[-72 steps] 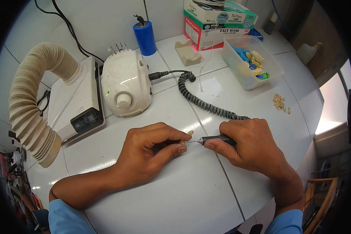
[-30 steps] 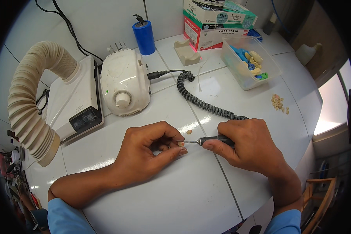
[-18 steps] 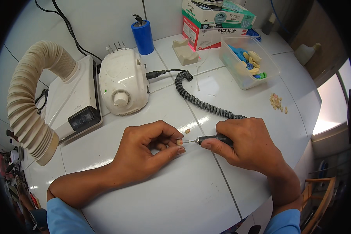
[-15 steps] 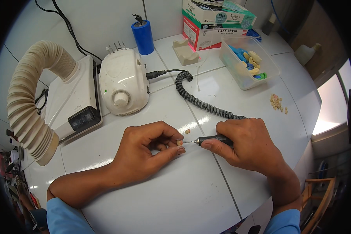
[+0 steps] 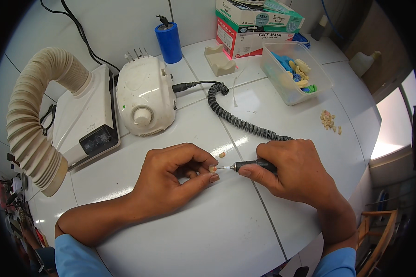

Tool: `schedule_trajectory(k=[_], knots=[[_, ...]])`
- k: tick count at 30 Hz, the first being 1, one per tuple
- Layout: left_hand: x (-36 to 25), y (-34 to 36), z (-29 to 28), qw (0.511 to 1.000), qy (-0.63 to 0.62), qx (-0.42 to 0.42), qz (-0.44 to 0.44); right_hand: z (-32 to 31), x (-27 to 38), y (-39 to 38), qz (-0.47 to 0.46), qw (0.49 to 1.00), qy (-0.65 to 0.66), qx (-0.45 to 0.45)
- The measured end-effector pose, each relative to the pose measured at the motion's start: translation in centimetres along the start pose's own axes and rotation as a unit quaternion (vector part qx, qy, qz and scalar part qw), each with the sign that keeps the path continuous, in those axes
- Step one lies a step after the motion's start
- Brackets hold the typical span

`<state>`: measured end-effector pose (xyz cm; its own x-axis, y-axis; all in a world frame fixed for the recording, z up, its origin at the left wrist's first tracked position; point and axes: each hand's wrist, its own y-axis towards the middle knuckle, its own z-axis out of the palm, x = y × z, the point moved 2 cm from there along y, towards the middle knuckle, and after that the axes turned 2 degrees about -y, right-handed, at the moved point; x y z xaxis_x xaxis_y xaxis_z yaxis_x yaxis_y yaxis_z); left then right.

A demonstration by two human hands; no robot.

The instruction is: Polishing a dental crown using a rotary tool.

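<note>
Between the thumb and fingertips of my left hand (image 5: 171, 177) is a small cream and pinkish artificial tooth (image 5: 212, 169), partly hidden by the fingers. My right hand (image 5: 293, 171) is wrapped round a dark rotary handpiece (image 5: 259, 164). Its thin metal bur (image 5: 225, 167) points left and meets the tooth, or comes very close to it. From behind the right hand a coiled black cord (image 5: 245, 123) runs back to a white control unit (image 5: 145, 99) with a round knob. One loose tooth (image 5: 222, 155) lies on the white tiled tabletop (image 5: 208, 221) just beyond the fingertips.
A white dust extractor (image 5: 85, 120) with a ribbed hose (image 5: 27, 111) stands at left. Behind are a blue cylinder (image 5: 169, 44), a beige holder (image 5: 219, 61) and stacked boxes (image 5: 259, 32). At right are a plastic tub (image 5: 296, 94) of dental models and a pile of teeth (image 5: 327, 120).
Both hands keep almost the same place and hold, with the bur still at the tooth. The view has shifted very slightly.
</note>
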<state>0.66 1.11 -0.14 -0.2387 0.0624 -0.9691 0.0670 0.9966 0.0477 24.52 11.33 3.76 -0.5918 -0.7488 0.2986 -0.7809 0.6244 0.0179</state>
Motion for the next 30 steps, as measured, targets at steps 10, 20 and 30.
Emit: schedule_trajectory(k=[10, 20, 30], knots=[[-0.01, 0.04, 0.0, 1.0, 0.013, 0.015, 0.012, -0.03, -0.03, 0.02, 0.007, 1.0, 0.0, 0.007], [-0.43, 0.1, 0.01, 1.0, -0.006, 0.027, -0.012, 0.13, -0.18, -0.01, 0.002, 1.0, -0.002, -0.002], [-0.1, 0.13, -0.04, 0.999, -0.004, 0.024, 0.028, -0.05, -0.03, -0.04, 0.005, 1.0, -0.002, 0.001]])
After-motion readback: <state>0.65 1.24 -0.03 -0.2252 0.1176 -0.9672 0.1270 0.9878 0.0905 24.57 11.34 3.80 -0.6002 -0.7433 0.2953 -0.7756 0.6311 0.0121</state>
